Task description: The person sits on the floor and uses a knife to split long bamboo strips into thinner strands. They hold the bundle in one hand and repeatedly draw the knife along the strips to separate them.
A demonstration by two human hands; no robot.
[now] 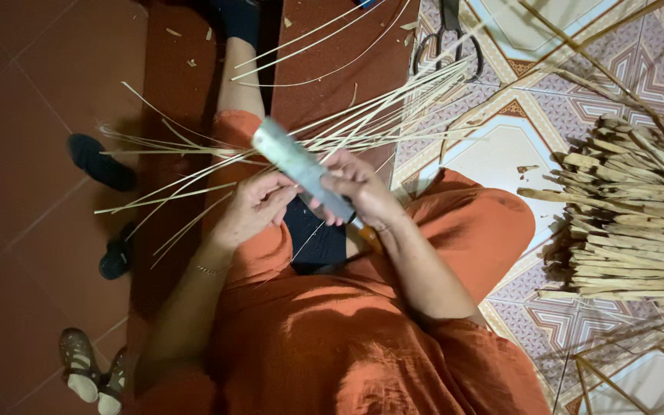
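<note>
Right hand [363,192] grips a broad knife blade [301,167] — left hand [253,207] pinches thin bamboo strips [363,119] against it.

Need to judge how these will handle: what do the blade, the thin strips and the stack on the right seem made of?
Blade: looks like dull grey metal, flat, faintly shiny. Strips: pale, thin, bending, probably split bamboo or rattan, matte. Stack: thicker tan slats, likely the same plant, rough-cut ends. The right hand grips the blade; the left hand pinches strips.
</note>
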